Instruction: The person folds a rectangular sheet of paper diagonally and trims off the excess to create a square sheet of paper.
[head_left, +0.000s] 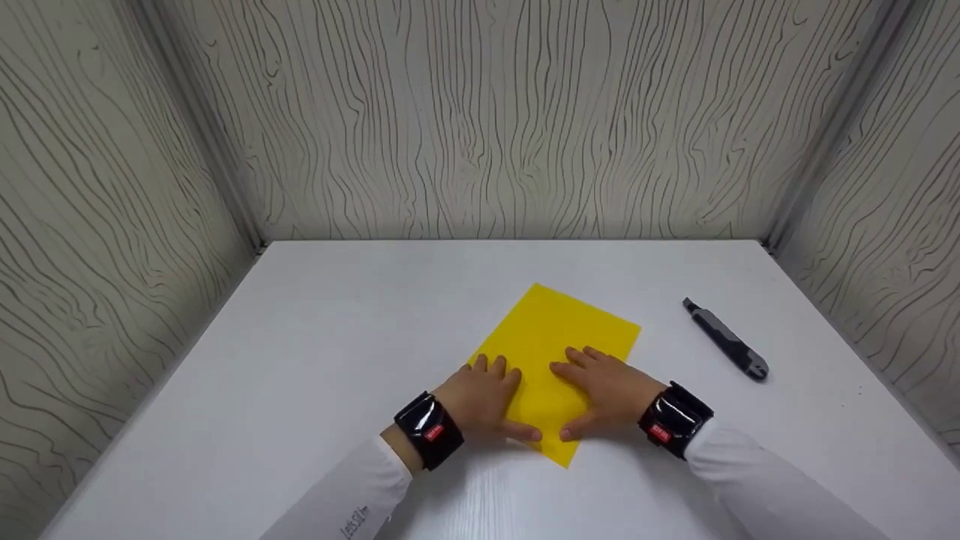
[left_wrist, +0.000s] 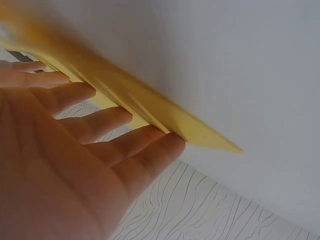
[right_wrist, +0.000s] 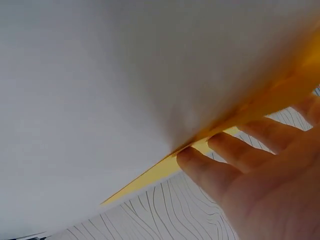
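A yellow sheet of paper (head_left: 559, 322) lies slantwise on the white table, one corner toward the person. My left hand (head_left: 486, 397) rests spread on its left side, fingertips on the sheet and thumb near the close corner. On the right side my right hand (head_left: 611, 386) lies with fingers spread, its thumb pointing at the left thumb across a small gap. The left wrist view shows the fingertips against the yellow paper (left_wrist: 200, 132), seen almost edge-on. Fingers of the right hand touch the paper (right_wrist: 150, 176) likewise in the right wrist view.
A black and grey utility knife (head_left: 726, 339) lies on the table (head_left: 337, 322) to the right of the paper, its tip toward the back. Wood-patterned panels (head_left: 480, 120) stand behind the table and along both sides. Each wrist wears a black band.
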